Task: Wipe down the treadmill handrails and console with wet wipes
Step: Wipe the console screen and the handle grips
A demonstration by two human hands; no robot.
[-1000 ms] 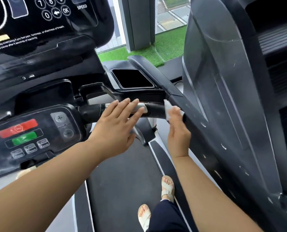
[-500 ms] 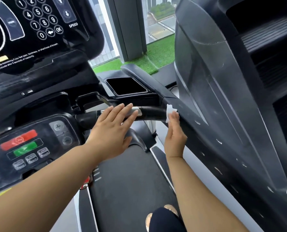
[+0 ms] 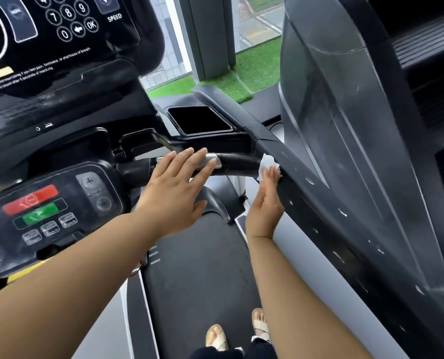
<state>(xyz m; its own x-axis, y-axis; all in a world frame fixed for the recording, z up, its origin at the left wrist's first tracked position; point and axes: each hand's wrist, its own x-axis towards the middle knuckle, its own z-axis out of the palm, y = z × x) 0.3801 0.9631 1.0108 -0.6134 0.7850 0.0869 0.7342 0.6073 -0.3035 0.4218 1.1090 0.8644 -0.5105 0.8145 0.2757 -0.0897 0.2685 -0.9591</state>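
Observation:
My right hand [image 3: 266, 200] presses a white wet wipe [image 3: 266, 165] with straight fingers against the inner face of the black right handrail [image 3: 316, 203], just where the short crossbar grip [image 3: 237, 164] meets it. My left hand [image 3: 175, 189] lies flat and open, fingers straight, over the silver sensor part of that crossbar grip. The black console [image 3: 60, 55] with its number keypad fills the upper left. Below it sits the control panel [image 3: 42, 211] with a red and a green button.
A rectangular cup holder [image 3: 198, 120] is set in the console's right wing. The treadmill belt [image 3: 197, 275] runs below, with my sandalled feet [image 3: 237, 332] on it. A neighbouring dark machine [image 3: 371, 125] stands close on the right. Window and green turf lie ahead.
My right hand with the wipe has stayed at the crossbar and handrail joint, shifting slightly along the rail. My left hand stays flat on the grip. The view tilted up, then down again.

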